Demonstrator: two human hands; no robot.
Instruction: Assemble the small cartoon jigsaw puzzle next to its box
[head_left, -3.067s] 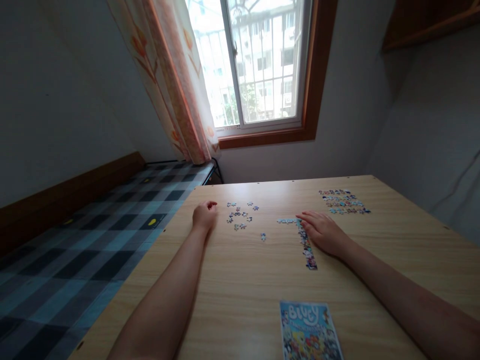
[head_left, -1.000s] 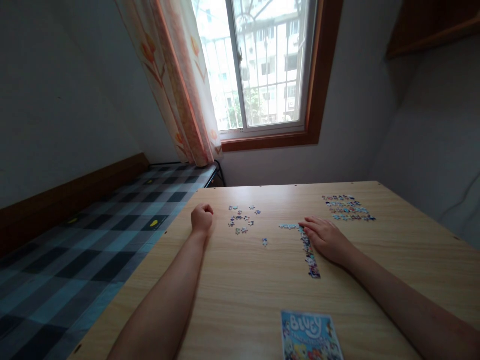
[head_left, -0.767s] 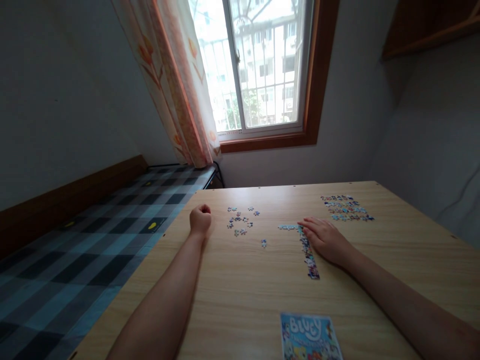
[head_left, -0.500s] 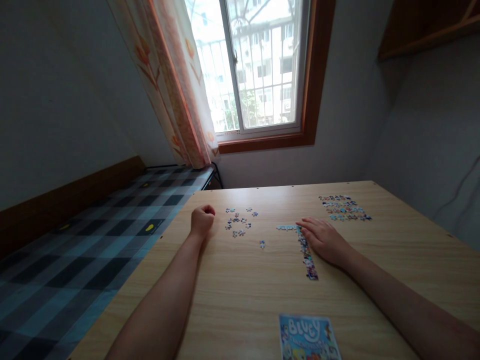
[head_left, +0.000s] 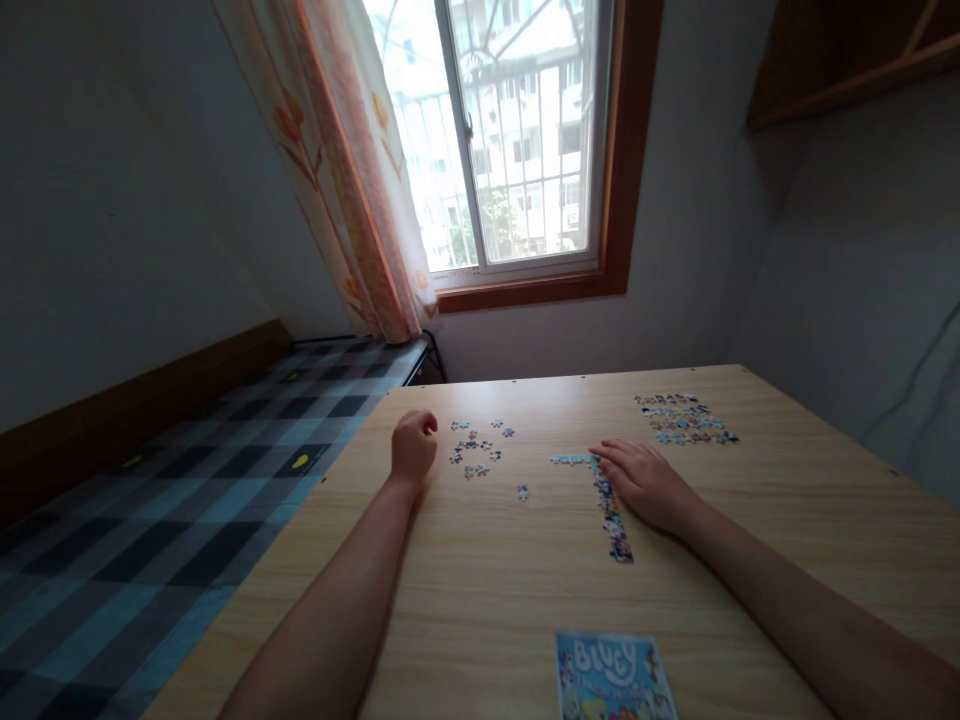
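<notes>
My left hand (head_left: 414, 446) rests on the table with its fingers curled in; whatever may be inside them is hidden. Just right of it lies a loose group of jigsaw pieces (head_left: 472, 446). My right hand (head_left: 646, 482) lies flat, fingers stretched out, its fingertips touching the corner of a joined jigsaw border (head_left: 616, 525). That border forms an L shape, with a short pale blue arm running left and a longer, darker arm running toward me. One single jigsaw piece (head_left: 523, 492) sits between the loose group and the border.
Rows of jigsaw pieces (head_left: 686, 420) lie at the far right of the wooden table (head_left: 465, 600). Near the front edge is a blue Bluey picture sheet (head_left: 613, 680). A bed with a checked cover (head_left: 225, 480) stands at the left, and a window (head_left: 525, 150) is beyond.
My left hand has shifted slightly to the right, toward the loose pieces, still curled. My right hand stays at the border's corner. The view has tilted a little.
</notes>
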